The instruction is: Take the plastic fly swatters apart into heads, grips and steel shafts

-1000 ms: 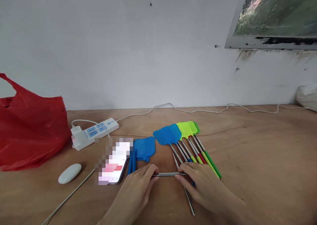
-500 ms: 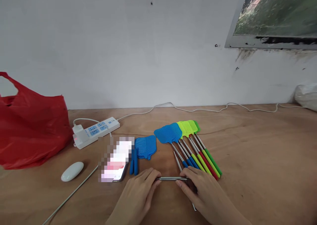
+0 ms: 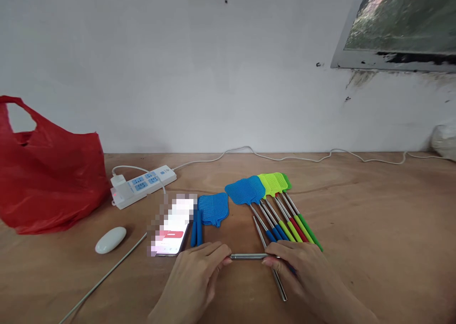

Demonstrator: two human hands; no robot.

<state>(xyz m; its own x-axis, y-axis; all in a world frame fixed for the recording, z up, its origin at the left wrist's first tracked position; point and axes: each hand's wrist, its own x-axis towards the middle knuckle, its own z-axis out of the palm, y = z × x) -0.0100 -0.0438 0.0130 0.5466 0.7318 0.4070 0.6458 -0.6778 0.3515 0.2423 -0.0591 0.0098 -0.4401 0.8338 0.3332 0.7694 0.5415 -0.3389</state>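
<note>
A metal rod (image 3: 248,256) runs level between my hands, low over the table. My left hand (image 3: 199,274) pinches one end between thumb and fingers. At the other end my right hand (image 3: 304,271) is closed on the same rod. Beneath my right hand a second metal rod (image 3: 280,286) lies slanted on the wood, partly covered. Just beyond are several fly swatters (image 3: 245,191) in a fanned row, with blue, yellow-green and green heads; my right hand hides some handle ends. Loose blue swatter heads (image 3: 213,210) and blue grip handles (image 3: 196,233) lie beyond my left hand.
A lit phone (image 3: 174,233) lies left of the loose heads. Farther left are a white power strip (image 3: 164,173), a white mouse-shaped object (image 3: 110,240), a cable (image 3: 103,277) and a red plastic bag (image 3: 53,181). The wall (image 3: 213,77) borders the table's far edge.
Both hands keep hold of the rod, and the span showing between them is slightly shorter. The camera view has shifted a little, so everything appears farther right. More of the second rod's near end shows.
</note>
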